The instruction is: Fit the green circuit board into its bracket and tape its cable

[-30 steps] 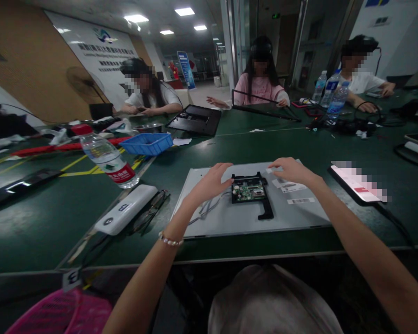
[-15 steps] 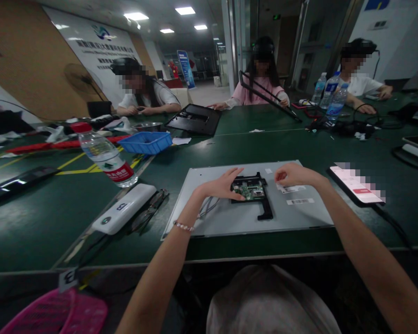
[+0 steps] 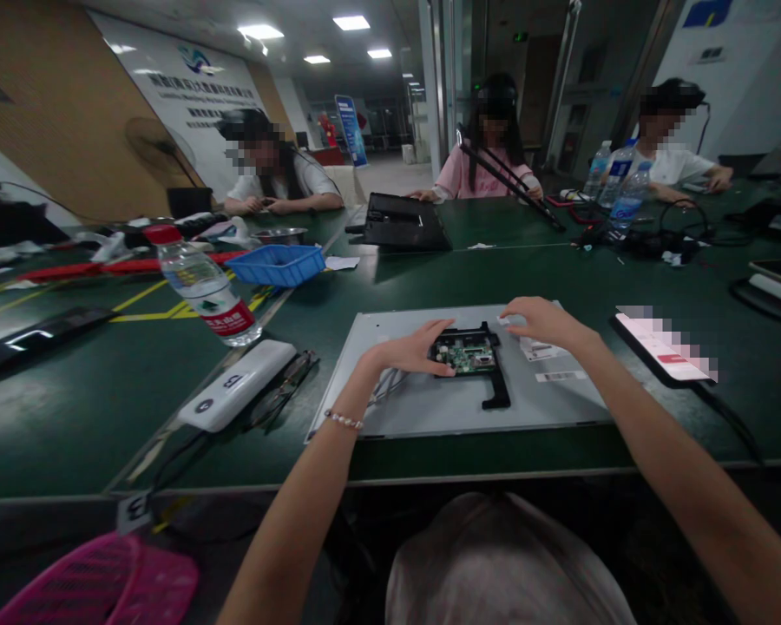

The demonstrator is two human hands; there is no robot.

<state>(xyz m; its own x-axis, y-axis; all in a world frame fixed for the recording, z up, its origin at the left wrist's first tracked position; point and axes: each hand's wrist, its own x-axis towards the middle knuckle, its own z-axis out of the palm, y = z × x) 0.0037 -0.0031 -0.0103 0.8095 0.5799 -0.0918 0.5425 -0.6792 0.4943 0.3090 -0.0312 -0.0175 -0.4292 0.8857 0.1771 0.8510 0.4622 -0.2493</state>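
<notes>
A flat grey display panel lies on the table in front of me. On its middle sits a black bracket carrying a green circuit board. My left hand spans the bracket's left side, thumb at the near corner and fingers at the far edge, holding it. Thin grey cables run out under that hand. Over the panel's far right part is my right hand, its fingertips apart near a small white sticker; no object shows in it. A barcode label lies below that hand.
Left of the panel are a white power bank, glasses, a water bottle and a blue tray. A phone with a cable lies at right. Across the table, a person handles a black cover and a frame.
My right hand has moved left and slightly away from me, its curled fingers now more stretched. My left hand stays at the bracket. Across the table, the black cover has shifted right and tilted.
</notes>
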